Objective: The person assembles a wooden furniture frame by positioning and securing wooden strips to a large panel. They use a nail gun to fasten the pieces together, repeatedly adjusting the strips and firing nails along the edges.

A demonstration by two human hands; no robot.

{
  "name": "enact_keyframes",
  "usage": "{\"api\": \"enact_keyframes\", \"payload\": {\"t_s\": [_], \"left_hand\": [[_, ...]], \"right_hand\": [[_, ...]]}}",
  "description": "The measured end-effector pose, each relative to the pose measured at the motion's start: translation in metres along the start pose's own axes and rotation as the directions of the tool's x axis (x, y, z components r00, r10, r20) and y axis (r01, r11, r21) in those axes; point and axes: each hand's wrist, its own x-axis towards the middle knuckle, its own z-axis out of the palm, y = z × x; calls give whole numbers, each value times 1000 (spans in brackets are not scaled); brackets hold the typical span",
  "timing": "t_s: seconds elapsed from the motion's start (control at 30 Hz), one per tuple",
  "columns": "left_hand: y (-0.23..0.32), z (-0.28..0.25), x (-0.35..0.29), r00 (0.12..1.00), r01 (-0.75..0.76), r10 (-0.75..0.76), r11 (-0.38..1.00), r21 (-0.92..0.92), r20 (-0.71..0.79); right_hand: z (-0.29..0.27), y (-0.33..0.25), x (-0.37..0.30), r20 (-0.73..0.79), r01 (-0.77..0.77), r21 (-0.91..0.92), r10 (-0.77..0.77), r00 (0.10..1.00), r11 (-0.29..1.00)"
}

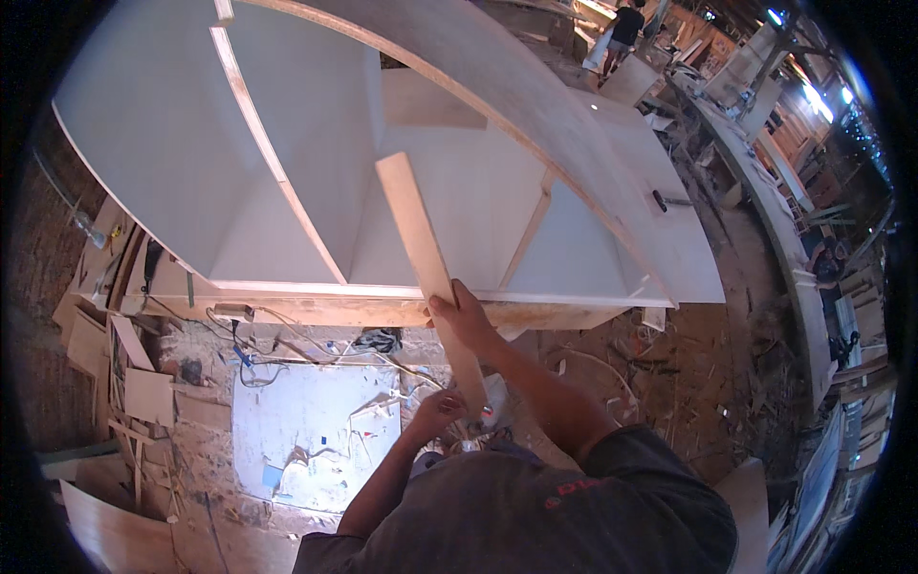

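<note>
A long flat strip of pale wood (418,234) slants up in front of me, its top end over the white cabinet carcass (421,182). My right hand (464,318) is closed round the strip at about its middle. Beside the strip's lower end, close to my body, my left hand (437,413) has its fingers curled in; what they hold, if anything, is too small to make out. The open carcass has white compartments, upright dividers (277,172) and a curved wooden edge (478,100).
A dark-handled tool (672,201) lies on the panel at the right. Cables (316,349) trail below the carcass's front edge. A white sheet (316,430) lies on the littered floor, with board offcuts (148,397) to its left. A person (623,33) stands far back.
</note>
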Motion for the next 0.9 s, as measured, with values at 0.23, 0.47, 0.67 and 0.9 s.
{"api": "enact_keyframes", "payload": {"t_s": [0.23,0.47,0.67,0.9], "left_hand": [[-80,-70,-37,919,213,-56,903,372,-391],[-186,-94,-58,820,387,-147,855,346,-553],[-270,-92,-90,747,451,-310,886,106,-588],[-326,-88,-122,677,577,-463,816,22,-572]], "right_hand": [[-54,-31,-63,-516,461,-389,-603,608,798],[-98,-79,17,-618,340,-621,-708,341,706],[-85,-80,36,-582,218,-735,-763,283,642],[-67,-101,29,-675,92,-673,-660,330,734]]}}
